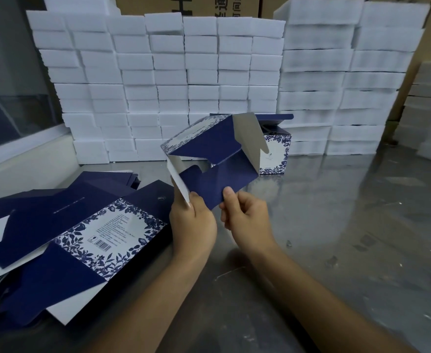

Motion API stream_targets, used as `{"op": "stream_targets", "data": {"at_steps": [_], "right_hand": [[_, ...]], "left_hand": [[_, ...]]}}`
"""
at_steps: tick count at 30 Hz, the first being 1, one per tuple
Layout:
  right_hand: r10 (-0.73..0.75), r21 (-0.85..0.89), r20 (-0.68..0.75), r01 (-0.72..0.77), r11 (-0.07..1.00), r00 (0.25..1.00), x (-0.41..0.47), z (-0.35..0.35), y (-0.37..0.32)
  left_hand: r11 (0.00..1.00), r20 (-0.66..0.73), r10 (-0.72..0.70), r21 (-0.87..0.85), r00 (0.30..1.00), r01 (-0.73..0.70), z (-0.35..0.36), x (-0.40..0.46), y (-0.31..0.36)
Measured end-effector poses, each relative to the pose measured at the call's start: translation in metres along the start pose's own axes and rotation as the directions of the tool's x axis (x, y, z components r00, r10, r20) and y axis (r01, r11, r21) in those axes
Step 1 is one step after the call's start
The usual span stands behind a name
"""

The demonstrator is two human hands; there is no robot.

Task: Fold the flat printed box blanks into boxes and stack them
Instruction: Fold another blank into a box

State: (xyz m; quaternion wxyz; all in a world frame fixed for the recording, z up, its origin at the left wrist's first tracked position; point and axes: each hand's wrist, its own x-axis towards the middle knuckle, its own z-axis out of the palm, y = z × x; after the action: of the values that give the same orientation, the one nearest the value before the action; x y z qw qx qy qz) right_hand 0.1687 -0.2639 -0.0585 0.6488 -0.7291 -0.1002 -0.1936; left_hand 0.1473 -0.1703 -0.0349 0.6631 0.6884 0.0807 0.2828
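I hold a half-folded navy box (209,151) with a floral white edge above the middle of the table, its bottom flaps partly tucked. My left hand (192,225) grips its white-lined side flap at the lower left. My right hand (245,215) pinches the edge of a navy bottom flap, thumb on top. A pile of flat printed blanks (64,230) lies on the table to the left. One folded box (276,146) with its lid flap up stands behind the held box.
The steel table (336,225) stretches to the right. A wall of stacked white foam blocks (173,80) runs along the back, with taller stacks (349,80) at right. Brown cartons stand behind them. A window ledge (18,154) lines the left.
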Motion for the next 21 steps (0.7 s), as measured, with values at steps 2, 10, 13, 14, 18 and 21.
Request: {"op": "stream_targets", "data": {"at_steps": [2,10,13,14,18,21], "right_hand": [[-0.002,-0.010,-0.013,0.002,1.000,1.000,0.001,-0.001,0.000],[-0.004,0.018,-0.044,0.005,1.000,0.999,0.002,0.000,0.001],[0.040,0.069,-0.101,-0.033,0.997,0.994,0.007,-0.007,0.000],[0.050,0.076,-0.117,-0.041,0.996,0.992,0.010,-0.011,0.001],[0.032,-0.009,-0.137,-0.033,0.999,0.990,0.015,-0.019,0.004],[0.025,-0.079,-0.115,-0.034,0.996,0.993,0.016,-0.021,0.006]], "left_hand": [[1.000,0.000,0.012,0.018,1.000,-0.012,0.000,-0.002,0.000],[1.000,0.045,0.019,-0.018,0.999,-0.018,-0.003,0.001,0.002],[0.995,0.082,-0.006,-0.094,0.997,0.014,-0.005,0.002,0.007],[0.995,0.087,-0.011,-0.099,0.996,0.020,-0.006,0.001,0.007],[0.996,0.081,-0.032,-0.086,0.996,0.039,-0.005,-0.002,0.005],[0.989,0.090,-0.071,-0.122,0.993,0.081,-0.004,-0.001,0.004]]}}
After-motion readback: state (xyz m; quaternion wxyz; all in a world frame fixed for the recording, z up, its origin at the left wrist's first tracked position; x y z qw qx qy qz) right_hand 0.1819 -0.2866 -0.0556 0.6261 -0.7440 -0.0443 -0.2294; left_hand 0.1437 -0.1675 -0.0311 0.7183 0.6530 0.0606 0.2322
